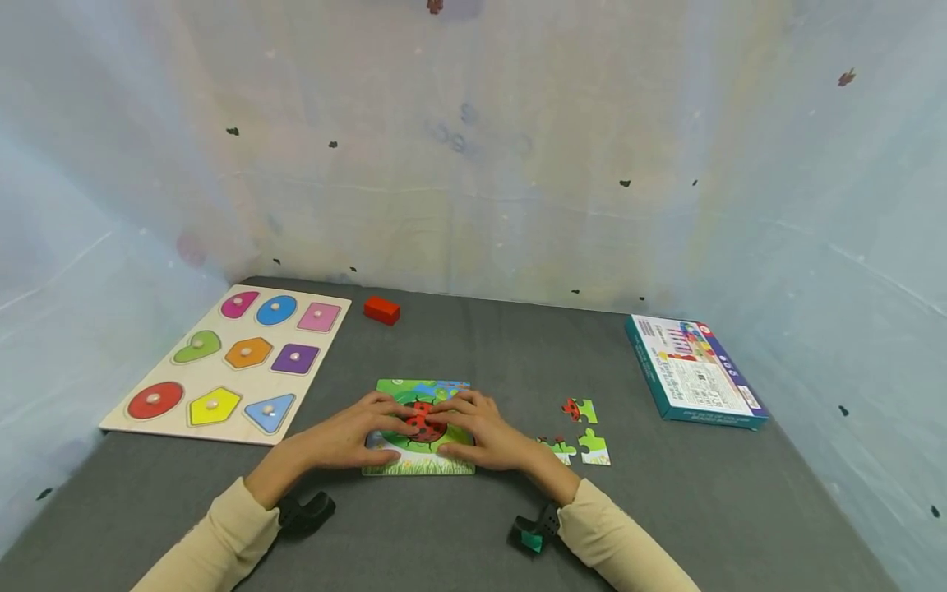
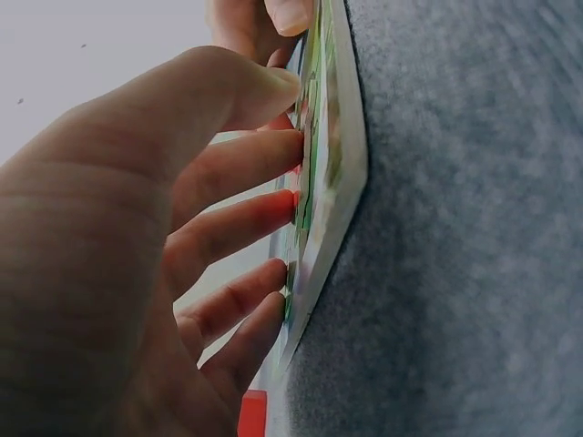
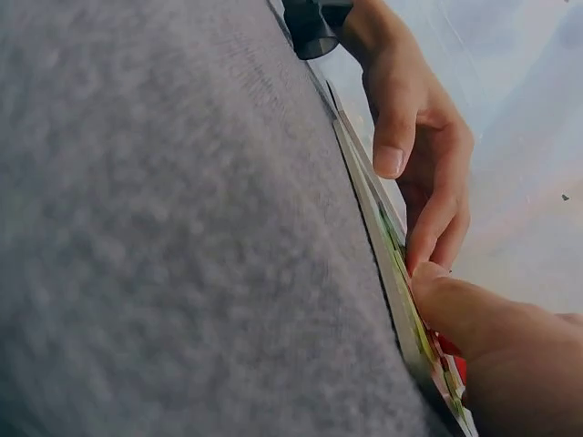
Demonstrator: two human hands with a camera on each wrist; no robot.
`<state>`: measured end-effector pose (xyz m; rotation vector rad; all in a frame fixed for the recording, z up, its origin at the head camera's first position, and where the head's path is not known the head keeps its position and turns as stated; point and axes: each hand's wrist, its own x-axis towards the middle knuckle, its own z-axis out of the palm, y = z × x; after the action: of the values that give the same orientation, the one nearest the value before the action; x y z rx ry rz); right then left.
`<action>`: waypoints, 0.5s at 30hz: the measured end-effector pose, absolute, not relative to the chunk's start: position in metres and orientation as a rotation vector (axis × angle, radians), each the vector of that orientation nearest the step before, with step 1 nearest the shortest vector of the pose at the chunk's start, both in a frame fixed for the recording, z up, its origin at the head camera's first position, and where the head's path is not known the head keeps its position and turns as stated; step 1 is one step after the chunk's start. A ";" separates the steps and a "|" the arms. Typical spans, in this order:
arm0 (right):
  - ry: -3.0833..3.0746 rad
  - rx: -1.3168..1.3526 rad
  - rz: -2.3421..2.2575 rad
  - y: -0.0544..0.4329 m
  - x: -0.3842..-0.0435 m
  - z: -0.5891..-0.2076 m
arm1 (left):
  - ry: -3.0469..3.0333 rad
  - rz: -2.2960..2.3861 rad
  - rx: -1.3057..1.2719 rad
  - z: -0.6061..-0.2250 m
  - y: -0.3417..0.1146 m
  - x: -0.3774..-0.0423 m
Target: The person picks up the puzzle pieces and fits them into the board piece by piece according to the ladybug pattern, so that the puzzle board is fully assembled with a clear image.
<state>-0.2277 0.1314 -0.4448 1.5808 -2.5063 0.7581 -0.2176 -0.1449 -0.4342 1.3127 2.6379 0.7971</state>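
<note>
A flat puzzle board (image 1: 418, 467) with a red ladybug on green lies on the grey tabletop in front of me. My left hand (image 1: 351, 432) rests on its left part, fingertips touching the picture. From the other side my right hand (image 1: 491, 434) rests on the board's right part, its fingertips close to the left ones. In the left wrist view, the left fingers (image 2: 241, 218) are spread along the board's face. The right wrist view shows the right thumb (image 3: 455, 305) against the board (image 3: 387, 273). Loose jigsaw pieces (image 1: 594, 448) lie right of the right hand.
At the left lies a wooden shape board (image 1: 244, 382) with coloured knobbed shapes. A red block (image 1: 381, 310) sits behind the puzzle. On the right is a teal-edged box (image 1: 695, 370). A pale sheet (image 1: 473, 222) hangs behind the table.
</note>
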 end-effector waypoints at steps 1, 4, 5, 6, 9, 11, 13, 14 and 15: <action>-2.505 1.575 0.769 0.131 -0.227 -0.445 | 2.641 0.800 1.323 -0.434 -0.145 -0.218; -2.499 1.558 0.771 0.131 -0.227 -0.445 | 2.645 0.804 1.373 -0.434 -0.143 -0.218; -2.503 1.551 0.772 0.131 -0.226 -0.445 | 2.651 0.797 1.394 -0.434 -0.143 -0.218; -2.507 1.543 0.766 0.130 -0.226 -0.444 | 2.657 0.790 1.414 -0.434 -0.142 -0.217; -2.530 1.522 0.746 0.130 -0.226 -0.444 | 2.691 0.731 1.474 -0.434 -0.139 -0.216; -2.559 1.514 0.755 0.129 -0.226 -0.443 | 2.715 0.686 1.488 -0.433 -0.137 -0.216; -2.583 1.514 0.760 0.129 -0.227 -0.442 | 2.734 0.643 1.488 -0.431 -0.136 -0.214; -2.593 1.515 0.757 0.129 -0.227 -0.442 | 2.739 0.629 1.479 -0.430 -0.135 -0.214; -2.599 1.518 0.759 0.129 -0.227 -0.441 | 2.743 0.615 1.473 -0.430 -0.134 -0.213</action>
<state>-0.2266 0.1286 -0.4414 1.5177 -2.5988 0.7595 -0.2129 -0.1339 -0.4296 1.4731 2.7430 0.6154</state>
